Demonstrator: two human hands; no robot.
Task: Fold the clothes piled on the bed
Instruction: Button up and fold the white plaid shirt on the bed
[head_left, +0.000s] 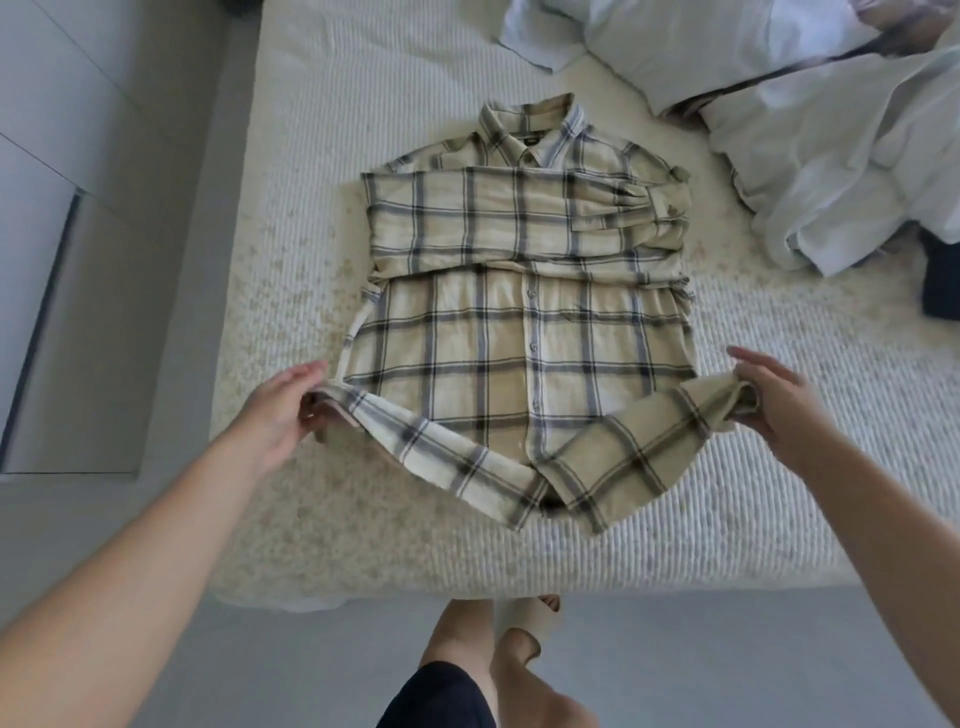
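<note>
A beige plaid button-up shirt (519, 312) lies front up on the bed, collar at the far end, with its sleeves folded across the chest. The bottom hem is lifted off the bed at both corners. My left hand (285, 410) pinches the left hem corner. At the right hem corner my right hand (774, 405) grips the bunched fabric, its upper fingers stretched forward.
A white ribbed bedspread (332, 156) covers the bed. A heap of white clothes (831, 156) lies at the far right, with a dark garment (940, 280) at the right edge. The grey floor (104, 260) is on the left, and my legs stand at the bed's near edge.
</note>
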